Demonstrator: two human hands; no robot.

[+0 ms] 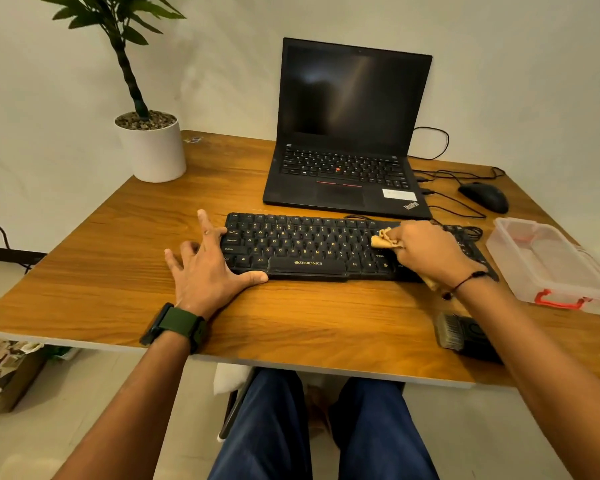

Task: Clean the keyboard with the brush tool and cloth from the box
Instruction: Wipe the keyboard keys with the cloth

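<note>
I see my right hand [426, 251] bunching a small tan cloth [383, 238] in its curled fingers and pressing it onto the right-centre keys of the flat black plastic keyboard [309, 247], which lies near the middle of the wooden desk [118, 237]. My left hand [205, 265] sits at the keyboard's left end, fingers spread wide, fingertips over the leftmost keys and thumb along the front edge, bracing it. The keyboard's long axis runs left to right across me, spacebar edge toward my body, function row toward the black open laptop [347, 133] just behind the keyboard. My worry is that a hard sideways wipe could skid the keyboard if the left hand lifts, or that a fold of cloth could snag under a keycap and lever it up. The keyboard's cable behind its right end might also drag toward the black mouse [484, 197]. The dark brush tool [459, 336] lies in front of the keyboard's right end, near the desk's edge, and the clear plastic box [548, 261] with red clasps stands right of the keyboard.
</note>
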